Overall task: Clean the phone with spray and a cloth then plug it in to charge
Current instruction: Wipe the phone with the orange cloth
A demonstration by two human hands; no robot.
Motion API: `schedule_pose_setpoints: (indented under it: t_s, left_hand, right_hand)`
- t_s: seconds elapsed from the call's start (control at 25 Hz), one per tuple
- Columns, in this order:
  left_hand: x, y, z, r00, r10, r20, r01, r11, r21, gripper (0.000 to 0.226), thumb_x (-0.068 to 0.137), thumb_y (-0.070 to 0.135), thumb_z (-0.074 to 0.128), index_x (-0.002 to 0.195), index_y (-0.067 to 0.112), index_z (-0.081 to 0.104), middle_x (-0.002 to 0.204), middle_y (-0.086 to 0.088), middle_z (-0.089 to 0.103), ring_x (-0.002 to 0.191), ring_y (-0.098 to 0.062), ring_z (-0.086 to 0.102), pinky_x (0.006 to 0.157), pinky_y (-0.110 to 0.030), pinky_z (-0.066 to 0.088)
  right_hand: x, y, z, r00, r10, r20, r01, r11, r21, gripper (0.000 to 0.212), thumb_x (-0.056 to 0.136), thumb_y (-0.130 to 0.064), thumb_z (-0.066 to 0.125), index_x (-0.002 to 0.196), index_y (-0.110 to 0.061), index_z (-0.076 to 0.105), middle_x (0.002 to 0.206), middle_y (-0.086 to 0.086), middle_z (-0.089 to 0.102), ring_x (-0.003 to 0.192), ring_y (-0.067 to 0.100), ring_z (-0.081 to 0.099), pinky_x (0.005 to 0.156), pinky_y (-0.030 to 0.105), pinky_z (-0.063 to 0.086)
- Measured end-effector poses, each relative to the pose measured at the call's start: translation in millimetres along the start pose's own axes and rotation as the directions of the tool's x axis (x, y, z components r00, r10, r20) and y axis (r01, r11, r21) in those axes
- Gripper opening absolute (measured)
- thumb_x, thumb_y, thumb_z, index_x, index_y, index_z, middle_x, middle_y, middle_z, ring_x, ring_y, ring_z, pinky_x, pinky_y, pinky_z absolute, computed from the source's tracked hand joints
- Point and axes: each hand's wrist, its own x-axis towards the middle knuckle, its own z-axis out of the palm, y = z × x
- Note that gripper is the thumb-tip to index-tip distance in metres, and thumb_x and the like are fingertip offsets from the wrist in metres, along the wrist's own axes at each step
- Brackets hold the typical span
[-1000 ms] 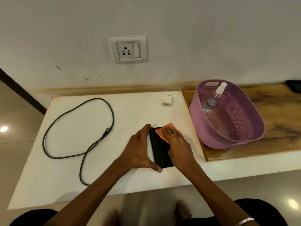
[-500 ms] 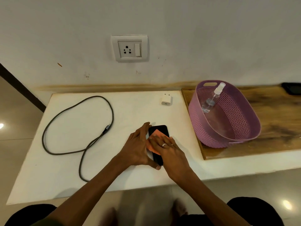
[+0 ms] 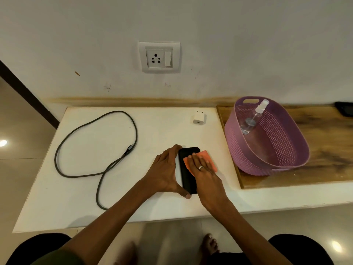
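A black phone [image 3: 188,169] lies flat on the white tabletop [image 3: 86,197], long side pointing away from me. My left hand [image 3: 164,173] braces it from the left, fingertips at its far end and thumb at its near corner. An orange cloth [image 3: 209,159] covers the phone's upper right part, and my right hand [image 3: 204,173], wearing a ring, presses flat on it with straight fingers. A clear spray bottle [image 3: 252,119] leans inside the purple basket [image 3: 298,142]. The white charger plug [image 3: 198,118] and the looped dark cable [image 3: 99,150] lie loose on the table.
A wall socket with a switch [image 3: 159,57] sits above the table's back edge. The basket stands on a wooden board [image 3: 328,153] to the right. A dark object [image 3: 344,109] shows at the far right edge. My bare foot is on the floor below.
My right hand has slid the cloth across the phone from its left side to its right side. The left hand keeps the phone in place.
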Motion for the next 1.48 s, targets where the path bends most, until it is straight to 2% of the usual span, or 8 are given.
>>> schedule_pose_setpoints:
  t_s: [0.28,0.48,0.68,0.76,0.84,1.04,1.2,1.48]
  left_hand:
    - [-0.6,-0.6,0.2,1.000,0.030,0.004,-0.030,0.999,-0.025,0.143,0.037,0.064,0.089,0.148,0.032,0.005,0.155,0.002,0.023,0.142,-0.024,0.028,0.113,-0.030,0.018]
    - [0.1,-0.4,-0.5,0.999,0.030,0.009,-0.030,0.999,-0.020,0.144,0.033,0.070,0.086,0.147,0.033,0.007,0.152,0.004,0.026,0.140,-0.021,0.031,0.113,-0.031,0.022]
    - [1.1,-3.2,2.7,1.000,-0.018,0.001,0.018,1.000,0.019,0.144,0.031,0.079,0.079,0.146,0.033,0.006,0.151,0.006,0.027,0.138,-0.020,0.032,0.116,-0.036,0.027]
    - [2.3,-3.6,2.8,1.000,-0.019,0.002,0.019,1.000,0.023,0.145,0.031,0.080,0.079,0.146,0.033,0.005,0.152,0.006,0.025,0.139,-0.020,0.031,0.116,-0.036,0.025]
    - [2.7,-3.4,2.4,1.000,-0.015,0.007,0.015,1.000,0.020,0.144,0.032,0.077,0.081,0.147,0.032,0.006,0.152,0.006,0.025,0.139,-0.020,0.031,0.115,-0.034,0.023]
    - [2.6,-1.3,0.1,1.000,0.017,0.014,-0.017,1.000,0.025,0.144,0.034,0.072,0.084,0.148,0.029,0.007,0.153,0.003,0.025,0.142,-0.022,0.027,0.117,-0.037,0.021]
    - [-0.4,-1.5,0.7,1.000,0.029,0.007,-0.029,0.998,0.063,0.145,0.037,0.068,0.087,0.150,0.026,0.006,0.155,0.002,0.021,0.143,-0.022,0.026,0.118,-0.034,0.019]
    - [-1.3,-1.7,1.4,1.000,-0.015,0.025,0.014,0.999,0.042,0.146,0.035,0.076,0.082,0.149,0.032,0.002,0.156,0.004,0.018,0.143,-0.022,0.025,0.117,-0.035,0.023]
  right_hand:
    - [-2.3,-16.6,8.8,0.973,-0.139,0.182,0.151,0.987,-0.052,0.071,0.095,-0.026,0.053,0.151,-0.021,0.010,0.160,0.002,0.013,0.147,0.025,0.014,0.120,0.040,0.014]
    - [-4.7,-7.5,1.2,0.989,-0.117,0.087,0.095,0.971,0.219,0.059,0.098,-0.032,0.045,0.150,-0.024,0.018,0.158,-0.004,0.020,0.144,0.016,0.024,0.117,0.027,0.020]
    - [-17.9,12.0,-18.6,0.981,-0.099,-0.168,0.135,0.965,0.224,0.082,0.077,-0.058,-0.007,0.147,-0.029,0.025,0.158,-0.009,0.016,0.146,0.012,0.010,0.117,0.029,0.015]
    - [-15.5,11.5,-16.0,0.993,-0.033,-0.111,0.058,0.972,0.227,0.053,0.098,-0.039,0.022,0.149,-0.029,0.016,0.160,-0.005,0.010,0.148,0.016,0.007,0.120,0.034,0.018]
    - [-12.2,4.2,-7.4,1.000,0.025,0.017,-0.027,0.990,0.135,0.069,0.098,-0.028,0.047,0.150,-0.027,0.002,0.161,-0.003,0.003,0.148,0.021,0.010,0.118,0.033,0.021]
    - [-21.6,-4.7,6.7,0.986,-0.162,-0.042,0.167,0.967,0.194,0.076,0.088,0.000,0.051,0.148,-0.033,0.019,0.159,-0.003,0.019,0.146,0.018,0.019,0.118,0.032,0.020]
    - [-17.9,-8.5,15.3,0.971,-0.150,0.185,0.134,0.986,0.094,0.067,0.096,-0.014,0.050,0.148,-0.031,0.011,0.159,0.001,0.019,0.142,0.023,0.031,0.115,0.032,0.029]
    - [-19.4,9.7,1.5,0.997,-0.037,0.061,0.025,0.982,0.189,0.069,0.091,-0.014,0.056,0.147,-0.032,0.022,0.156,-0.001,0.026,0.138,0.021,0.035,0.112,0.034,0.032]
